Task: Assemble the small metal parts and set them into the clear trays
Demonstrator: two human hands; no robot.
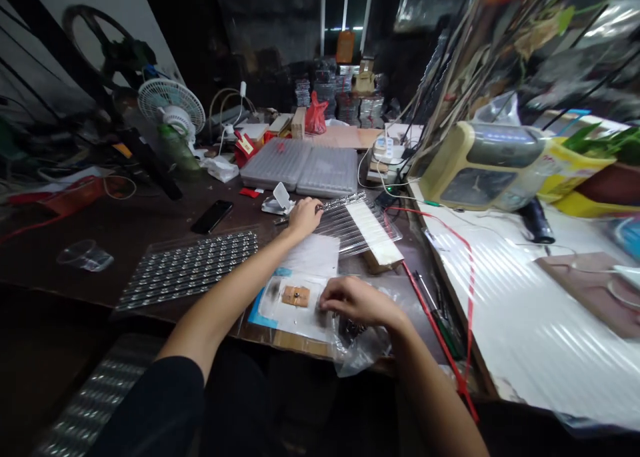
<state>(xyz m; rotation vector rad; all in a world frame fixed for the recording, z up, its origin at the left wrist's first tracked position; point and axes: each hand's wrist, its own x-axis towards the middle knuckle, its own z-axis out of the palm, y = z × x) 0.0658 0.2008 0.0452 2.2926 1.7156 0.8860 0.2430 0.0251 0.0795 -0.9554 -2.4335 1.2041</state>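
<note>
A clear plastic cup [86, 256] and a tray of shiny metal parts [190, 267] sit on a dark workbench [160, 220], a phone [213, 217] just behind the tray; a small brown block [296, 296] rests on a white sheet [313, 327]; the left hand [304, 218], fingers curled, meets a ribbed clear tray [340, 234], its grip unclear; the right hand [357, 300], fingers drawn narrow, contents hidden, hovers at a plastic bag [355, 360].

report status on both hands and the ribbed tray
Left hand at ribbed tray. Right hand by clear bag. White bar overlapping tray.
</note>
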